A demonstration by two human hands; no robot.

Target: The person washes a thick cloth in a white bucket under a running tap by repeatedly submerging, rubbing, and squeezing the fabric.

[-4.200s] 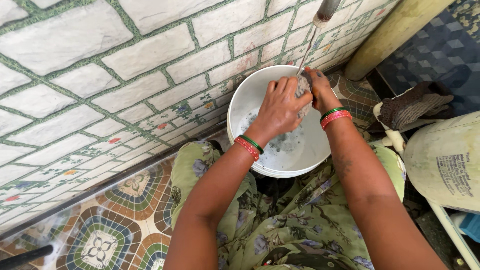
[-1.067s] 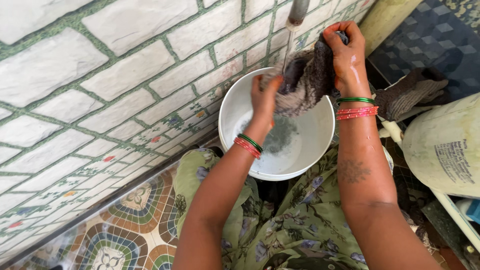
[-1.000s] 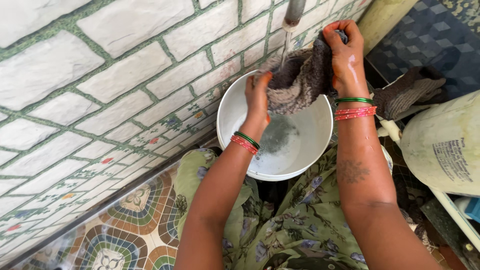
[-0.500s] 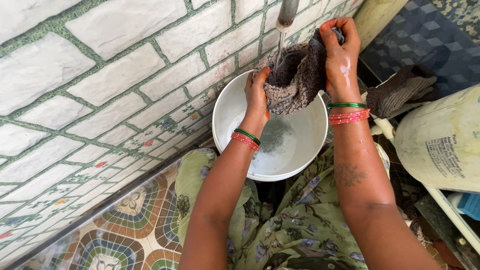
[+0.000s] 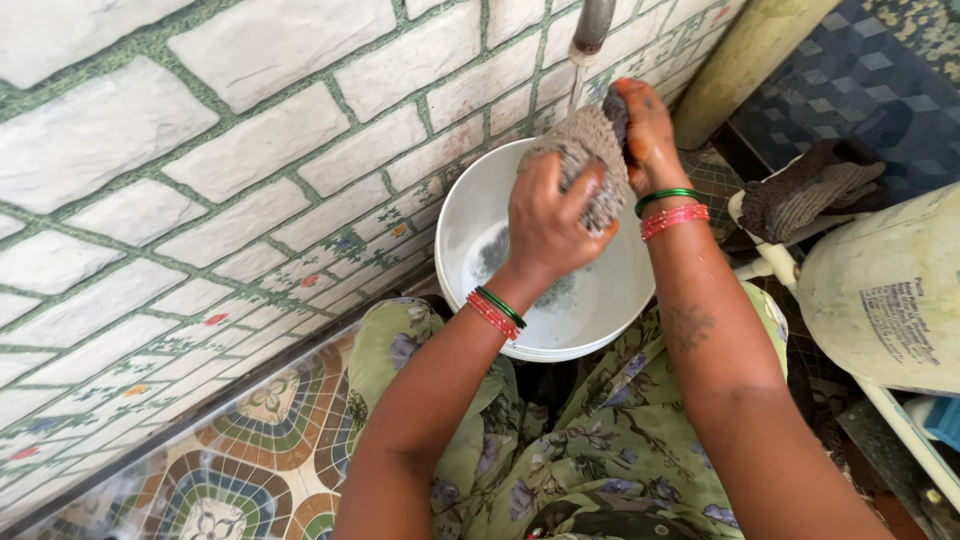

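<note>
Your left hand (image 5: 548, 220) covers much of the wet cloth (image 5: 590, 150), so you can't see how it is folded, and your right hand (image 5: 645, 135) shows only in part behind it. The tap (image 5: 592, 28) is cut off by the top edge. The white bucket (image 5: 470, 215) hides its near rim under your arms (the water inside is mostly screened). The pale container (image 5: 880, 300) runs off the right edge.

Cloth (image 5: 590, 150) btwn both hands, under tap (image 5: 590, 30), above bucket (image 5: 470, 215); container (image 5: 880, 300) to right.
</note>
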